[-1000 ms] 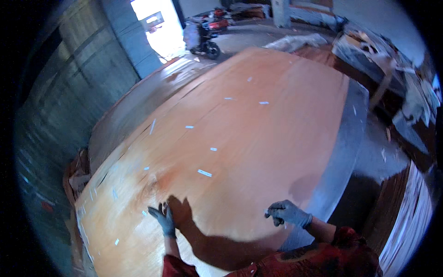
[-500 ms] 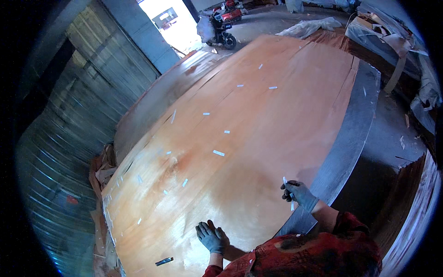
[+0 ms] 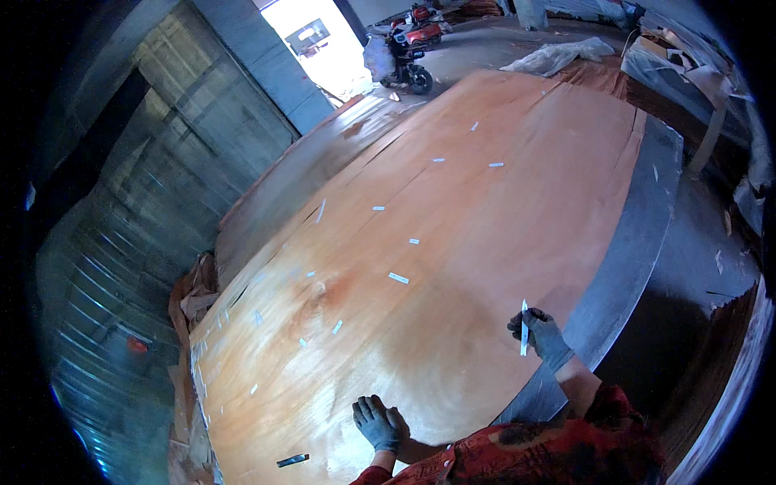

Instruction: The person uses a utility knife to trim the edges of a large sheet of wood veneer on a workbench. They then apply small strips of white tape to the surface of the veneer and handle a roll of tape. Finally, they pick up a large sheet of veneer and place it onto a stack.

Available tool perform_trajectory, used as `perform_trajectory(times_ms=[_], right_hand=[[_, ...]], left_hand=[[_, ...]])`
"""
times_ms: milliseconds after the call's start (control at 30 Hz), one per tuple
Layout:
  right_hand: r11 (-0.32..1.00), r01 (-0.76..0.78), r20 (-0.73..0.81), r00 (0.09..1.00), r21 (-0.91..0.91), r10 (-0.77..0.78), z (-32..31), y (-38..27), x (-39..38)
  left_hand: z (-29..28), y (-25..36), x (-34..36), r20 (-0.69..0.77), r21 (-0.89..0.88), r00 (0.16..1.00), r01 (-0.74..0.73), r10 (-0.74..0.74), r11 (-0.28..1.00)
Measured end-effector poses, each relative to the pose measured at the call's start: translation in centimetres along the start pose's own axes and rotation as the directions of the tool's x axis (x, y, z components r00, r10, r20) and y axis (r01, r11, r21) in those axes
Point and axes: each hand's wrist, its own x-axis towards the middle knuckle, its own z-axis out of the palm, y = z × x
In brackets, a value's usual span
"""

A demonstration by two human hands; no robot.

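Observation:
A wide orange-brown sheet of wood veneer (image 3: 517,234) spreads out before me, dotted with short white tape pieces (image 3: 398,278). My left hand (image 3: 377,423), in a grey glove, rests on its near part with fingers stretched out and nothing held. At the right, my gloved right hand (image 3: 545,335) is closed on a narrow white strip of tape (image 3: 525,333), pinched upright above the veneer. A small dark tool (image 3: 293,461), perhaps a cutter, lies on the sheet left of my left hand.
A dark grey board edge (image 3: 618,267) shows along the veneer's right side. Corrugated metal sheeting (image 3: 121,307) stands at the left. Beyond the far end are a motorbike (image 3: 400,61) and crumpled plastic film (image 3: 558,56). More plastic-covered stacks (image 3: 687,61) sit at the back right.
The whole view has shifted a little. My right hand has turned, so the white strip shows nearly full length. My left hand stays on the veneer.

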Motion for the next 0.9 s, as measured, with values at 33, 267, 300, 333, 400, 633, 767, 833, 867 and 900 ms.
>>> perform_trajectory(times_ms=[33, 267, 300, 333, 400, 633, 767, 833, 867, 900], right_hand=[[1.0, 0.02, 0.01, 1.0, 0.0, -0.02, 0.0, -0.1, 0.5], [0.976, 0.208, 0.025, 0.978, -0.06, -0.207, 0.1, -0.4, 3.1], [0.97, 0.231, 0.033, 0.973, -0.072, -0.229, 0.1, -0.5, 3.2], [0.97, 0.234, 0.058, 0.971, -0.06, -0.231, 0.3, -0.5, 3.4], [0.974, 0.224, 0.1, 0.971, -0.035, -0.219, 0.6, -0.8, 3.6], [0.981, 0.011, 0.001, 1.0, 0.196, -0.012, 1.2, -1.8, 5.0], [0.957, -0.029, -0.006, 0.999, 0.289, 0.032, -0.2, -1.5, 6.3], [0.936, -0.051, -0.02, 0.998, 0.35, 0.062, -0.9, -0.9, 7.0], [0.922, -0.04, -0.046, 0.997, 0.386, 0.063, -1.2, -0.5, 7.3], [0.926, -0.01, -0.056, 0.998, 0.376, 0.034, -1.5, -0.2, 7.6]], left_hand=[[0.0, 0.1, 0.0, -0.003, 0.01, 1.0, -0.007, 0.007, 1.0], [0.0, 0.2, 0.0, -0.005, -0.026, 1.0, -0.009, 0.009, 1.0], [0.0, 0.2, 0.0, -0.004, -0.021, 1.0, -0.01, 0.01, 1.0], [0.1, 0.2, 0.0, -0.009, -0.022, 1.0, -0.009, 0.009, 1.0], [0.3, 0.2, 0.0, -0.012, -0.012, 1.0, -0.016, 0.016, 1.0], [0.5, 0.2, -0.1, -0.006, -0.008, 1.0, -0.012, 0.012, 1.0], [0.6, 0.2, 0.0, -0.005, 0.012, 1.0, -0.024, 0.024, 1.0], [0.6, 0.2, 0.0, 0.003, 0.017, 1.0, -0.02, 0.02, 1.0], [0.6, 0.3, 0.0, -0.002, 0.021, 1.0, -0.023, 0.023, 1.0], [0.6, 0.3, 0.0, 0.007, 0.021, 1.0, -0.019, 0.019, 1.0]])
